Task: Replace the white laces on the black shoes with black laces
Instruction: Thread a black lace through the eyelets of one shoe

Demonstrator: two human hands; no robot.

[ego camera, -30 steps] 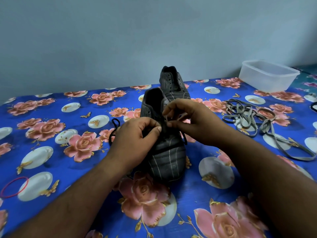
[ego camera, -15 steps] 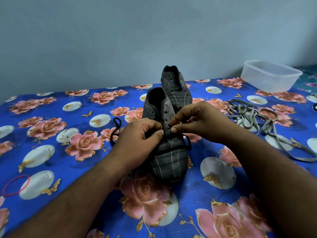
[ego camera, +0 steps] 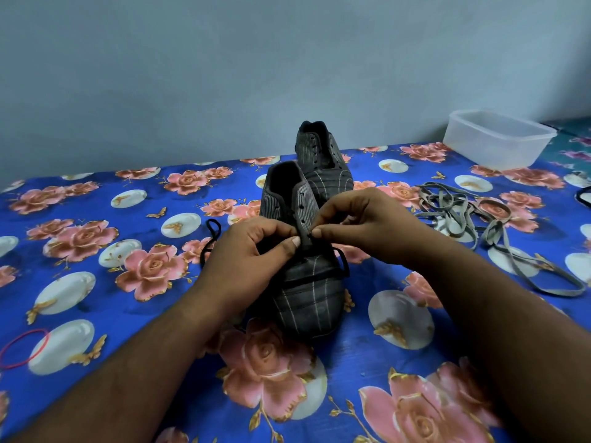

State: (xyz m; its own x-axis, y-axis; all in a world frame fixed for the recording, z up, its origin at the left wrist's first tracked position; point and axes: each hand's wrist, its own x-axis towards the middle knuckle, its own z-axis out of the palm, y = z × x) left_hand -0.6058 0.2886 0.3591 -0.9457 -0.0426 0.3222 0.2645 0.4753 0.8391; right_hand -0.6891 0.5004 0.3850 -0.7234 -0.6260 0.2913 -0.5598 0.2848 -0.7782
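Two black striped shoes stand on the floral blue cloth, the near shoe [ego camera: 307, 298] in front of the far shoe [ego camera: 323, 161]. A black lace [ego camera: 209, 238] runs across the near shoe's lower eyelets, one end trailing off to the left. My left hand [ego camera: 252, 260] grips the shoe's left eyelet flap. My right hand [ego camera: 361, 228] pinches the lace tip at an eyelet on the right flap. The removed white laces [ego camera: 473, 219] lie in a tangle to the right.
A clear plastic tub [ego camera: 499, 139] sits at the back right by the wall. A red rubber band [ego camera: 24, 348] lies at the left edge. Another dark band [ego camera: 583, 196] shows at the far right edge.
My right hand has drawn slightly right and down along the right flap, still pinching the lace tip. My left hand keeps its hold on the shoe.
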